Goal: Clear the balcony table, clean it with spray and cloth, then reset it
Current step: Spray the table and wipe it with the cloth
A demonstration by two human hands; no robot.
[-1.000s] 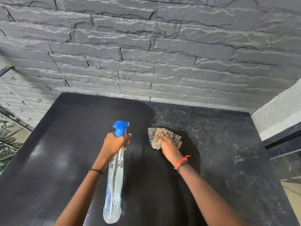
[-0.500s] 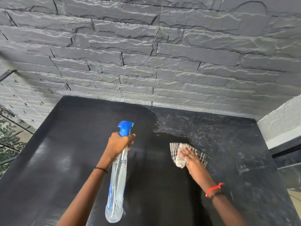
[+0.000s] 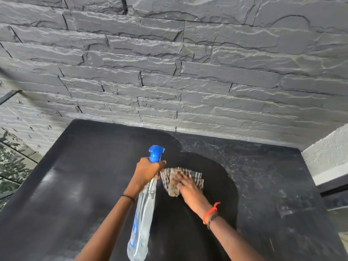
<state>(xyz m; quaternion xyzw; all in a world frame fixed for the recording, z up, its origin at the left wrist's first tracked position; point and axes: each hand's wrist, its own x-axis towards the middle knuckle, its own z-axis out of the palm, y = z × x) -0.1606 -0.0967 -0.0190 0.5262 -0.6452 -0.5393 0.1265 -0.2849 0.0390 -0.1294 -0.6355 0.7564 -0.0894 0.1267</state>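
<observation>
Two hands are busy on the black, matte balcony table [image 3: 75,204]: the left hand [image 3: 147,171] is closed round the neck of a clear plastic spray bottle with blue trigger [image 3: 144,210], tilted over the table; the right hand [image 3: 185,183] presses flat, fingers spread, on a limp striped cloth [image 3: 196,178] near the tabletop's middle. Soft and light, the cloth probably bunches easily, so palm pressure suits it; the bottle looks light and is best held at its neck.

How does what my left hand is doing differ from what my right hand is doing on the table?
The left hand is wrapped around the neck of the spray bottle, held above the table; the right hand lies flat, fingers spread, pressing the striped cloth onto the surface. The left wrist wears a thin dark band, the right a red thread and a beaded one. Both hover over the table's middle.
</observation>
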